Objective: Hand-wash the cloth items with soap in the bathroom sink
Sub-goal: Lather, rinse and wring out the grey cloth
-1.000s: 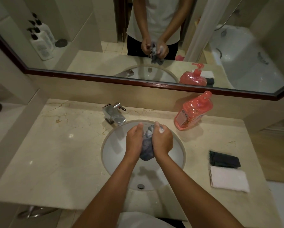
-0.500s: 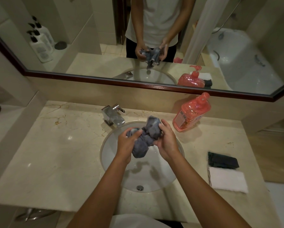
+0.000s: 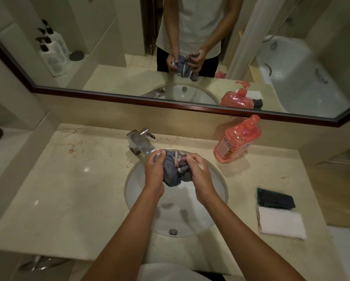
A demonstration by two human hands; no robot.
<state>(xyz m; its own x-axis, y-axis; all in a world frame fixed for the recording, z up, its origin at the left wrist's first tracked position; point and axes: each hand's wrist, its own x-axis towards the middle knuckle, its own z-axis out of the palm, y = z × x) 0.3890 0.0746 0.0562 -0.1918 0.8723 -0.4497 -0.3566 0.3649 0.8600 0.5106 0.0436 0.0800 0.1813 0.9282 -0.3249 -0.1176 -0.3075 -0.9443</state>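
Cloth [image 3: 173, 172], grey & bunched up, sits between both hands over the sink [image 3: 135, 179], just in front of the tap [image 3: 139, 141]. We see only the head view, w/ the mirror [image 3: 109, 57] giving a 2nd angle. Left hand [image 3: 155, 171] has its fingers curled round the cloth's left side; right hand [image 3: 198, 174] clutches the right side, fingers bent into the folds. White suds on the right knuckles & on top of the cloth, prob. soap lather, though the light is too dim to be sure. Cloth hangs above the bowl, not touching the drain [image 3: 173, 231].

Soap bottle [image 3: 236, 139], pink w/ pump, stands on the counter [image 3: 69, 189] right of the sink, near the back wall. Further right, nr the counter edge: dark cloth [image 3: 275, 199], folded, & white cloth [image 3: 281, 223], folded, just beside each other, dark one behind.

In the mirror we see both hands gripping the same grey bundle from the front, plus the bathtub [image 3: 301, 78] & white pump bottles [image 3: 52, 55] on a ledge.
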